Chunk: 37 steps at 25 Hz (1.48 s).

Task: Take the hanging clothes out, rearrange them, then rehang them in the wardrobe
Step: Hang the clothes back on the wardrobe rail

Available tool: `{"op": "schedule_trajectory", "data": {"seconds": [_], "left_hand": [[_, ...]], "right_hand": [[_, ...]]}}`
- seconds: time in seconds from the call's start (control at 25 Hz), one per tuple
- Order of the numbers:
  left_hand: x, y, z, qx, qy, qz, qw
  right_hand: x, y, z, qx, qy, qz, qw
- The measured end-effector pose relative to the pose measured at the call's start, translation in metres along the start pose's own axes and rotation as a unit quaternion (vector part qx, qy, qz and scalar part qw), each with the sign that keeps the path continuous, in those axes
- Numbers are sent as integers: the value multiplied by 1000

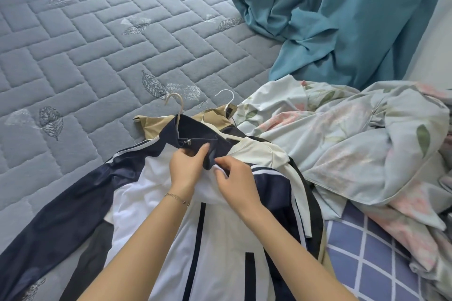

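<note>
Both my forearms reach in from the bottom edge, and one thin bracelet [177,198] sits on the left wrist. My left hand [186,168] and right hand [234,178] meet at the navy collar [208,146] of one navy-and-white jacket [215,239]. On the left, my fingers curl round the collar flap with the thumb pressed on top of it. On the right, my fingers pinch the flap's lower edge where navy meets white. One zip pull [188,141] shows just above the left thumb.

That jacket lies front up on the bed, on top of the pile, its left sleeve stretched out over the grey quilted mattress [97,44]. Under it I count two more garments: one tan piece [151,126] and one cream piece [259,151]. A black strip shows at the pile's right edge; I cannot tell what it belongs to.

Three hanger hooks stick out past the collar: one beige hook [175,102], one small hook [204,104] and one white hook [226,95].

To the right lie one rumpled floral cover [342,129] and one blue checked sheet [367,239]. Teal curtains [342,19] hang down onto the mattress behind them.
</note>
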<state>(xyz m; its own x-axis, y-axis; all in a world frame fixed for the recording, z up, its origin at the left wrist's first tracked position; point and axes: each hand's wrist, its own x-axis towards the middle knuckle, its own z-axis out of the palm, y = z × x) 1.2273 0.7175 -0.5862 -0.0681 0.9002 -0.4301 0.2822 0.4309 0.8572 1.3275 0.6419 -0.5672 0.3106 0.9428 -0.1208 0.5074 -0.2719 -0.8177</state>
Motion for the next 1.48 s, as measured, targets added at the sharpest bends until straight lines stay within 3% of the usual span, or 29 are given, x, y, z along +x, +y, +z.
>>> {"op": "schedule_trajectory", "data": {"seconds": [0.12, 0.2, 0.28, 0.4, 0.48, 0.64, 0.76, 0.84, 1.04, 1.24, 1.48], "left_hand": [[0, 1, -2, 24, 49, 17, 998], [-3, 0, -5, 45, 65, 22, 997], [-4, -7, -10, 52, 82, 20, 995], [-8, -20, -15, 64, 91, 14, 994], [-12, -27, -14, 70, 92, 14, 993], [-20, -33, -14, 70, 101, 22, 992], [-25, -30, -19, 68, 112, 23, 991], [-31, -21, -27, 62, 119, 15, 991], [-62, 25, -62, 38, 149, 6, 988], [-110, 101, -111, 3, 185, 24, 982], [-183, 162, -200, -45, 230, 44, 971]], "right_hand": [[-5, -1, -7, 36, -23, -15, 999], [5, 7, -17, 30, 27, -21, 999], [28, 25, -28, -42, 42, 2, 998], [62, 54, -34, -213, -104, 46, 970], [74, 67, -30, -289, -158, 66, 942], [86, 71, -24, -351, -118, 82, 925], [84, 60, -29, -309, -53, 65, 947], [77, 48, -37, -227, -63, 76, 969], [52, -28, -56, -162, -143, 71, 974], [18, -147, -77, -157, -112, -24, 981], [-47, -269, -112, -104, -90, -52, 989]]}}
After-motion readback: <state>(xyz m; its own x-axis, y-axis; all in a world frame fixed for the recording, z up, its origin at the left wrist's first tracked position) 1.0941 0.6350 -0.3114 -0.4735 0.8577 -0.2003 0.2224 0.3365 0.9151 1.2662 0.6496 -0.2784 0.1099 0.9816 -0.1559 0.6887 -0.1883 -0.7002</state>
